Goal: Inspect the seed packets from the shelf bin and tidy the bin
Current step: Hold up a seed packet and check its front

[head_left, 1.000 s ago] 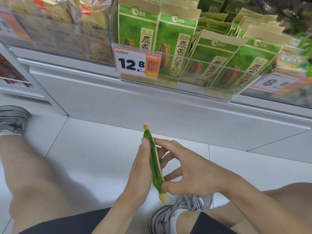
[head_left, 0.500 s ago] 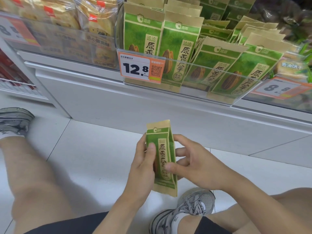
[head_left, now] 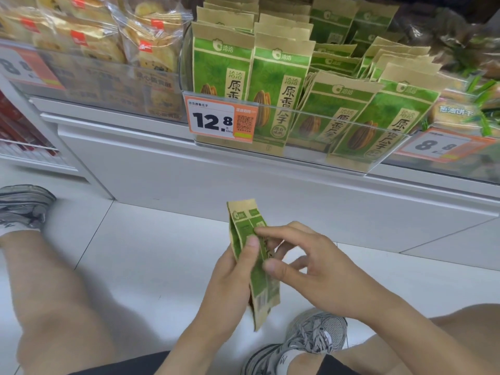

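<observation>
A green and tan seed packet [head_left: 244, 231] stands upright over the floor, turned so its side gusset and barcode face me. My left hand [head_left: 232, 277] grips it from the left, thumb on the gusset. My right hand [head_left: 305, 266] meets it from the right, its forefinger tip on the packet's upper part and the other fingers spread loosely. Above, the clear shelf bin [head_left: 297, 152] holds several matching seed packets [head_left: 278, 87]: upright ones at its left, others leaning and slumped at its right.
An orange 12.8 price tag [head_left: 220, 121] hangs on the bin's front. Bagged pastries [head_left: 146, 41] fill the bin to the left and an 8.8 tag [head_left: 438, 144] sits to the right. My knees and grey sneakers [head_left: 311, 339] rest on the white tiled floor.
The held packet has been rotated: edge-on a second ago, front face half a second ago, side gusset and barcode now. My right hand's fingers have shifted higher on it.
</observation>
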`<action>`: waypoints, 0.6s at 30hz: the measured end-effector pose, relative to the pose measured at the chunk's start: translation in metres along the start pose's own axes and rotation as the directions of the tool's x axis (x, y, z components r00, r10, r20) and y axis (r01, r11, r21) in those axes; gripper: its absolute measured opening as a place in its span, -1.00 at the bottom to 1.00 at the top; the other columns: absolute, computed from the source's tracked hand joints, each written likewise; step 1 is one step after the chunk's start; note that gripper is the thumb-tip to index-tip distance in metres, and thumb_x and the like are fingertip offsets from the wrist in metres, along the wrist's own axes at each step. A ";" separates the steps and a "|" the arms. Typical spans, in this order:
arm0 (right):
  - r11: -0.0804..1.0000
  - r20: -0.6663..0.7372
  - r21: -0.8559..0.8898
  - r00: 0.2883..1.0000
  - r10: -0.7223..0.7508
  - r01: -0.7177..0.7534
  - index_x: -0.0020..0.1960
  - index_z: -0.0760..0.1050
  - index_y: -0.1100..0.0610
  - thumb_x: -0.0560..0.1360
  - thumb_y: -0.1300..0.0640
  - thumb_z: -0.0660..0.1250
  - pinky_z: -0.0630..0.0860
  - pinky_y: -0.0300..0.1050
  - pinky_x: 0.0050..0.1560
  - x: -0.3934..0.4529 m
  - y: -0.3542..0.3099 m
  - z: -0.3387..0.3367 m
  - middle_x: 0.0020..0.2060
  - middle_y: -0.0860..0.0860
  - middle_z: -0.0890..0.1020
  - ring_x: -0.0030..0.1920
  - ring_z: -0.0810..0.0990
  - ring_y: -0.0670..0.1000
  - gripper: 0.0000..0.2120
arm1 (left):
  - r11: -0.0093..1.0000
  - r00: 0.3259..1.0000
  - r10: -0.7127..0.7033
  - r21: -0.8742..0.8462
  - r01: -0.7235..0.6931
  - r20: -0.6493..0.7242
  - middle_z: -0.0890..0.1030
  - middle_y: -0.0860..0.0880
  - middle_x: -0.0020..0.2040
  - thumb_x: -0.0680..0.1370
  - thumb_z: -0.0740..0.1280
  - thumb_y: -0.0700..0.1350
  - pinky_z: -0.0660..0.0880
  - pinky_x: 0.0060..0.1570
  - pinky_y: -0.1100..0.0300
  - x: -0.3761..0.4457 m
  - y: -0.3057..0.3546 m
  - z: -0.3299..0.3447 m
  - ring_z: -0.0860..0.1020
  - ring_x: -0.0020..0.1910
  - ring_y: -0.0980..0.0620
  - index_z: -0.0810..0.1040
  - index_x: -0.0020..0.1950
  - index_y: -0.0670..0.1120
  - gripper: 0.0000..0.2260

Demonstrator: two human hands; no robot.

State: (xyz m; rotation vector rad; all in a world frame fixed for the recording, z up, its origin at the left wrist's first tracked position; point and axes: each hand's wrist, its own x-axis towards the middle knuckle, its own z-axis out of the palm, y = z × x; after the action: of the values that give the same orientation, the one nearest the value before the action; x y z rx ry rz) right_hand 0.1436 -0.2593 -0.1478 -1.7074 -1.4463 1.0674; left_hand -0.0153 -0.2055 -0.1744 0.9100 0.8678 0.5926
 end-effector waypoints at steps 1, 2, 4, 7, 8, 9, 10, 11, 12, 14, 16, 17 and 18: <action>0.999 -0.053 -0.040 0.999 -0.003 0.001 0.39 0.50 -0.19 0.57 0.03 0.44 0.62 -0.19 0.04 0.001 0.002 0.000 0.12 -0.10 0.50 0.15 0.55 -0.11 -0.59 | 1.000 0.999 -0.023 -0.018 0.022 -0.028 0.73 -0.11 0.06 0.52 0.23 0.20 0.57 0.17 -0.24 0.000 0.001 -0.001 0.70 0.09 -0.13 0.71 0.10 0.00 -0.61; 0.998 -0.100 -0.059 0.995 0.000 -0.006 0.38 0.48 -0.23 0.56 0.03 0.45 0.60 -0.24 0.05 0.002 0.003 -0.002 0.15 -0.11 0.47 0.19 0.52 -0.14 -0.57 | 0.999 0.998 -0.033 -0.023 0.032 -0.062 0.74 -0.14 0.00 0.51 0.22 0.20 0.58 0.15 -0.24 0.001 0.002 -0.001 0.71 0.02 -0.15 0.74 0.02 0.01 -0.61; 0.999 -0.125 -0.004 0.991 0.048 -0.049 0.39 0.43 -0.32 0.53 0.03 0.48 0.62 -0.21 0.06 0.005 0.002 -0.007 0.21 -0.11 0.45 0.19 0.54 -0.17 -0.49 | 0.999 0.990 -0.042 -0.039 0.037 -0.132 0.74 -0.19 -0.06 0.53 0.21 0.20 0.58 0.13 -0.24 0.002 0.001 -0.001 0.72 -0.04 -0.18 0.75 -0.04 0.01 -0.61; 0.986 0.044 0.129 0.994 0.104 -0.109 0.41 0.39 -0.38 0.51 0.10 0.52 0.68 0.01 0.02 0.005 -0.001 -0.014 0.20 -0.11 0.52 0.03 0.66 -0.07 -0.38 | 0.997 0.976 -0.041 -0.068 0.027 -0.216 0.74 -0.19 -0.05 0.61 0.16 0.19 0.56 0.16 -0.28 0.005 -0.001 0.000 0.71 -0.02 -0.21 0.75 -0.05 0.01 -0.58; 0.986 0.107 0.124 0.989 0.099 -0.112 0.42 0.39 -0.38 0.51 0.14 0.53 0.68 0.04 0.00 0.003 -0.002 -0.014 0.18 -0.13 0.54 0.01 0.66 -0.05 -0.35 | 0.996 0.971 -0.048 -0.083 0.029 -0.233 0.74 -0.19 -0.04 0.64 0.14 0.19 0.56 0.15 -0.30 0.006 -0.001 0.000 0.71 -0.03 -0.21 0.75 -0.07 0.01 -0.56; 0.988 0.157 0.102 0.983 0.095 -0.112 0.41 0.40 -0.38 0.51 0.19 0.52 0.69 0.05 -0.01 0.001 -0.002 -0.013 0.17 -0.16 0.54 0.01 0.65 -0.04 -0.33 | 0.994 0.966 -0.057 -0.101 0.032 -0.254 0.74 -0.19 -0.05 0.66 0.11 0.18 0.56 0.13 -0.32 0.007 -0.001 -0.001 0.72 -0.05 -0.21 0.75 -0.09 0.02 -0.54; 0.990 0.194 0.088 0.976 0.095 -0.113 0.41 0.42 -0.37 0.51 0.26 0.51 0.69 0.05 -0.02 0.000 -0.003 -0.011 0.17 -0.19 0.54 0.01 0.64 -0.05 -0.31 | 0.992 0.959 -0.068 -0.125 0.034 -0.275 0.74 -0.18 -0.06 0.67 0.08 0.18 0.57 0.11 -0.33 0.008 0.000 -0.002 0.72 -0.07 -0.21 0.75 -0.11 0.04 -0.51; 0.988 0.218 0.092 0.971 0.101 -0.123 0.41 0.43 -0.34 0.51 0.32 0.49 0.70 0.03 -0.04 -0.001 -0.004 -0.009 0.17 -0.20 0.53 0.00 0.63 -0.04 -0.30 | 0.988 0.953 -0.082 -0.149 0.040 -0.293 0.74 -0.18 -0.06 0.68 0.06 0.19 0.57 0.10 -0.34 0.009 0.000 -0.004 0.72 -0.07 -0.22 0.76 -0.13 0.05 -0.49; 0.984 0.233 0.113 0.966 0.110 -0.139 0.41 0.45 -0.31 0.51 0.38 0.46 0.70 0.01 -0.05 -0.001 -0.005 -0.008 0.18 -0.18 0.52 0.00 0.63 -0.03 -0.29 | 0.984 0.948 -0.099 -0.170 0.048 -0.302 0.74 -0.18 -0.05 0.68 0.04 0.21 0.56 0.10 -0.35 0.009 0.000 -0.005 0.72 -0.06 -0.23 0.76 -0.13 0.06 -0.47; 0.980 0.244 0.133 0.963 0.114 -0.149 0.42 0.46 -0.28 0.50 0.44 0.43 0.70 -0.01 -0.06 -0.001 -0.006 -0.008 0.18 -0.17 0.52 -0.03 0.64 -0.01 -0.26 | 0.979 0.945 -0.122 -0.191 0.065 -0.304 0.73 -0.19 -0.01 0.67 0.01 0.25 0.55 0.12 -0.37 0.010 -0.001 -0.008 0.71 -0.01 -0.25 0.75 -0.10 0.06 -0.44; 0.982 0.249 0.125 0.962 0.109 -0.144 0.42 0.46 -0.29 0.50 0.45 0.42 0.70 -0.01 -0.05 -0.001 -0.006 -0.010 0.16 -0.21 0.52 -0.03 0.64 -0.03 -0.25 | 0.981 0.951 -0.114 -0.183 0.062 -0.287 0.73 -0.19 0.01 0.67 0.00 0.25 0.54 0.13 -0.36 0.010 -0.003 -0.010 0.70 0.01 -0.24 0.75 -0.07 0.05 -0.43; 0.983 0.250 0.116 0.962 0.109 -0.142 0.42 0.45 -0.30 0.51 0.43 0.42 0.69 -0.02 -0.03 -0.001 -0.006 -0.011 0.16 -0.23 0.52 -0.01 0.63 -0.04 -0.26 | 0.983 0.956 -0.098 -0.175 0.050 -0.276 0.73 -0.18 0.01 0.68 -0.01 0.24 0.54 0.15 -0.35 0.009 -0.002 -0.010 0.71 0.01 -0.22 0.75 -0.06 0.05 -0.43; 0.986 0.246 0.095 0.963 0.107 -0.134 0.43 0.44 -0.31 0.51 0.40 0.43 0.69 -0.04 -0.01 -0.001 -0.006 -0.012 0.17 -0.25 0.52 0.04 0.62 -0.05 -0.27 | 0.985 0.961 -0.078 -0.168 0.034 -0.266 0.74 -0.16 0.01 0.68 -0.01 0.23 0.54 0.16 -0.32 0.009 -0.002 -0.010 0.71 0.01 -0.20 0.75 -0.05 0.04 -0.43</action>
State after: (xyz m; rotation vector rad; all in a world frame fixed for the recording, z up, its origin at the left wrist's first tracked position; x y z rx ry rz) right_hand 0.1512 -0.2590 -0.1370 -1.6485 -1.4110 1.4369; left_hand -0.0186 -0.1955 -0.1822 0.6627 1.0715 0.7391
